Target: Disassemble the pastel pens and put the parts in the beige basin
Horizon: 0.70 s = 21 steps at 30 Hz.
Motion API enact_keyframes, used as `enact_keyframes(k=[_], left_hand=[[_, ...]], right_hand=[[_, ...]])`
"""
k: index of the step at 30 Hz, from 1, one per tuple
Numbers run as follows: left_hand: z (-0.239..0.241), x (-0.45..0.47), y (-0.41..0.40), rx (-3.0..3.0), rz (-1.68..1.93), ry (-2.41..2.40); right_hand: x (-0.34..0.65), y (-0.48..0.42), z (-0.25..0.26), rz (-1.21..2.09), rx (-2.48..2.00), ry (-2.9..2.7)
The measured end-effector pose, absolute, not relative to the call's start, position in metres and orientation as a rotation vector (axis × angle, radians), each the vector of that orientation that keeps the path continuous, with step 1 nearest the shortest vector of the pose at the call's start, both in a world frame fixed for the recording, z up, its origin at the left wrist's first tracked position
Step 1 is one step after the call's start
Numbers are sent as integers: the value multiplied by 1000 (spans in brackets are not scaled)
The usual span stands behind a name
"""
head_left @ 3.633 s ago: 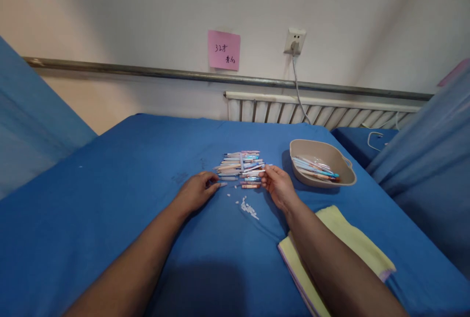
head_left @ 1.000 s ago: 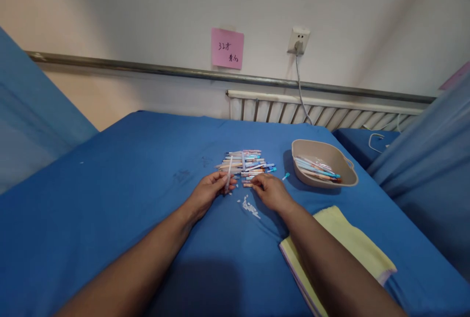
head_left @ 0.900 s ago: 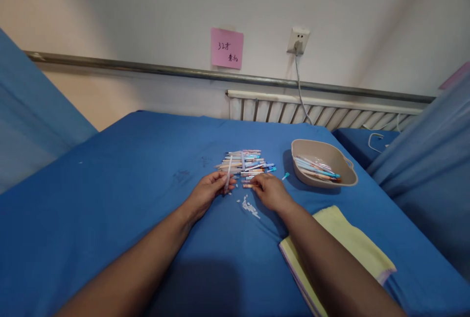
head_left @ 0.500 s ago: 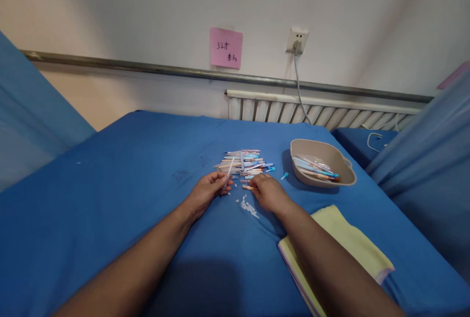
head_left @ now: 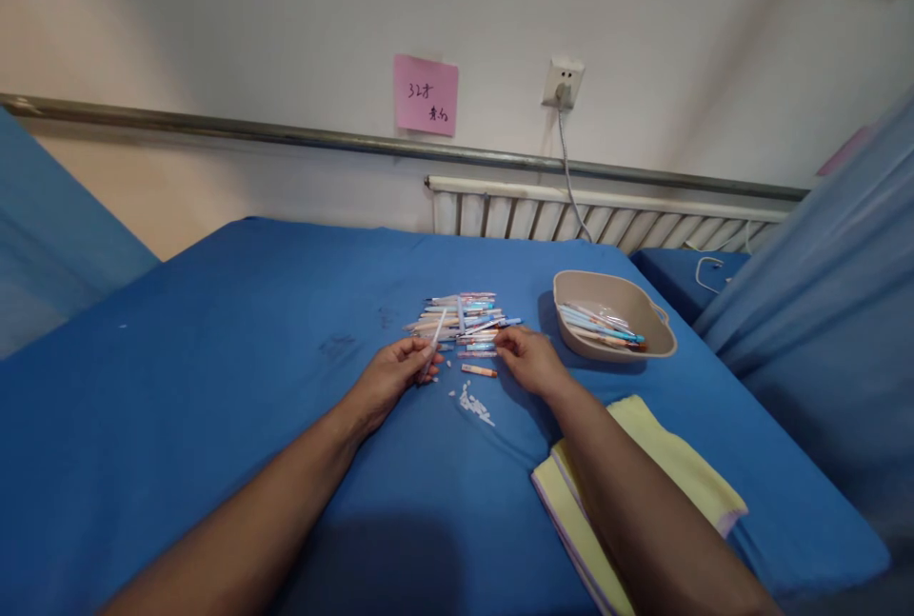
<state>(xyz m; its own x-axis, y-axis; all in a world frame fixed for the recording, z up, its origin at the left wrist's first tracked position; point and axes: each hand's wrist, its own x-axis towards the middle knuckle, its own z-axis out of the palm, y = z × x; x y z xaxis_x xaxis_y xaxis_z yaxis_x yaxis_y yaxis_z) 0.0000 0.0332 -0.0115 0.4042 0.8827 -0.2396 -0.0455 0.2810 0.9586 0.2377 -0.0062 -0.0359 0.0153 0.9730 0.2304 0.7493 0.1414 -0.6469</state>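
Observation:
In my left hand (head_left: 400, 368), closed with the fingers pinched, is a slim whitish pen-like tube (head_left: 437, 330), tilted upward. My right hand (head_left: 529, 361) is at the right side of a pile of pens (head_left: 447, 316), fingers bent together; what they hold, if anything, is hidden. A short orange-and-white pen part (head_left: 478, 370) lies just left of my right hand, apart from it. Several small white pieces (head_left: 472, 404) are scattered on the blue sheet nearer to me. A pale strip crosses over the pile.
A beige basket (head_left: 667, 335) holding several pens stands at the right. A folded yellow cloth (head_left: 657, 449) lies under my right forearm. The blue-covered bed (head_left: 249, 330) reaches toward a wall with a radiator (head_left: 500, 211) and metal rail (head_left: 286, 133). Blue curtains hang on both sides.
My right hand has let go of the orange-and-white pen part and moved up to the right edge of the pile. My left hand still holds the whitish tube. The view has shifted slightly.

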Motion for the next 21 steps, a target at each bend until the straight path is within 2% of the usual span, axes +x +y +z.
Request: enact_keyframes(k=[6, 21], left_hand=[[-14, -1, 33, 1136, 749, 950], [-17, -3, 36, 1198, 729, 969]], right_hand=[[222, -6, -28, 273, -1695, -2145], [218, -13, -24, 213, -1812, -2213]])
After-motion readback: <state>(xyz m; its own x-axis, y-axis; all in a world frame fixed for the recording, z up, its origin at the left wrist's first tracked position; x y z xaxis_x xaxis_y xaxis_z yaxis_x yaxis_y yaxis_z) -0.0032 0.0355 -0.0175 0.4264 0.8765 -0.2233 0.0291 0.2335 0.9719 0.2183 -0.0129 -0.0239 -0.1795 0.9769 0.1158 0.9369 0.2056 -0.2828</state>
